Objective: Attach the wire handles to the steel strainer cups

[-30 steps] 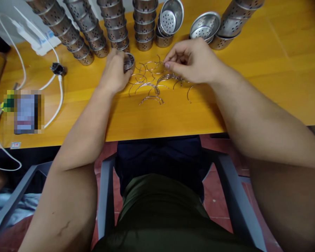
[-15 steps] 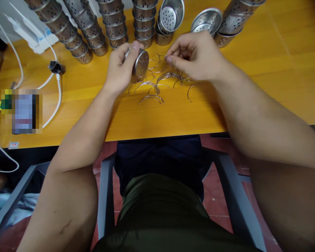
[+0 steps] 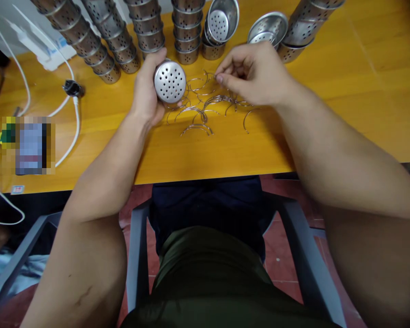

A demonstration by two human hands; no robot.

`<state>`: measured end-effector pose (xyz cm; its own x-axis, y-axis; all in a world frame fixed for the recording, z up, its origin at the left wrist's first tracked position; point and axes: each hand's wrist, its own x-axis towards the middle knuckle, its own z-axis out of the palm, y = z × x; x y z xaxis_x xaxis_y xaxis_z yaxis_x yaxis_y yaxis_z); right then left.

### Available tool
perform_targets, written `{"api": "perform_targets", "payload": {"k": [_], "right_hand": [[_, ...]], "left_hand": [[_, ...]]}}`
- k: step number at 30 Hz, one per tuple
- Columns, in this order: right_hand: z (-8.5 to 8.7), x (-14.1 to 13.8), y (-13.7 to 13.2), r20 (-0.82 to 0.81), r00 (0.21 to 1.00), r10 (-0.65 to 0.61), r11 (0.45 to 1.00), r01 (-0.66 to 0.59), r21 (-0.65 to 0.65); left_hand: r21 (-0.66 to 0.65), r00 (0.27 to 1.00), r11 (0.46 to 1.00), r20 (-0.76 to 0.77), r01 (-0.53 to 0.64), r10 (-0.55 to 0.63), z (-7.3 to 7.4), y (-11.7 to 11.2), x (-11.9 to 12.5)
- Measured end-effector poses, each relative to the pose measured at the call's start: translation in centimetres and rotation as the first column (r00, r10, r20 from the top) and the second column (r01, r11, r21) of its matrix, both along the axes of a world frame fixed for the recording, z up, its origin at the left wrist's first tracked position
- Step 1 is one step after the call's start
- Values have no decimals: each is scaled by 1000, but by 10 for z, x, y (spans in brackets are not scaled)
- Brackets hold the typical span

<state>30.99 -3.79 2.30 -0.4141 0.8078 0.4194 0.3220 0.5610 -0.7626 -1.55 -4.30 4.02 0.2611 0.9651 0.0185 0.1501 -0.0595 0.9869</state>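
Observation:
My left hand [image 3: 144, 95] grips a small perforated steel cup [image 3: 170, 81], lifted off the yellow table [image 3: 328, 105] with its holed bottom turned toward me. My right hand [image 3: 256, 75] hovers over a loose pile of curved wire handles [image 3: 205, 102], thumb and forefinger pinched on one thin wire at the pile's far edge. The two hands are a short gap apart, with the cup to the left of the wires.
Stacks of the same perforated cups [image 3: 104, 34] lie in rows along the table's far side, with two loose cups [image 3: 222, 18] among them. A white cable [image 3: 68, 146] and power strip [image 3: 37, 43] sit at the left. Chair arms [image 3: 136, 255] frame my lap.
My left hand lifted the cup off the table and turned it until its holed bottom faces me. My right hand stayed pinched over the wires, shifting only slightly.

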Motion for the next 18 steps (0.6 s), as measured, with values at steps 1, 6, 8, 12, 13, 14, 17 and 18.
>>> {"api": "perform_targets", "payload": {"k": [1,6,8,12,13,14,17,18], "right_hand": [[0,0,0,-2,1000,5,1000,-5,3],[0,-1,-1,-35,999,10,1000,-10,17],[-1,-2,-1,-41,999,8,1000,-8,13],[-1,-3,0,-48,999,-3,1000,3,7],[-2,-3,0,-49,999,-4,1000,5,10],[-2,-2,1,-46,999,0,1000,1,14],[-6,1,5,-52,998,26,998,-23,50],[-8,2,7,-61,997,42,997,-37,70]], "left_hand": [[-19,998,1000,52,21,-20,3,-3,0],[-18,986,1000,164,23,-20,18,-16,8],[-26,983,1000,185,13,-8,21,-18,13],[48,999,998,1,44,-44,10,-14,14],[59,994,995,-82,80,-75,3,-9,11],[67,983,991,-151,119,-108,-7,-3,7],[235,973,952,-170,196,-158,-42,25,-7],[379,978,903,-128,204,-167,-53,36,-9]]}}
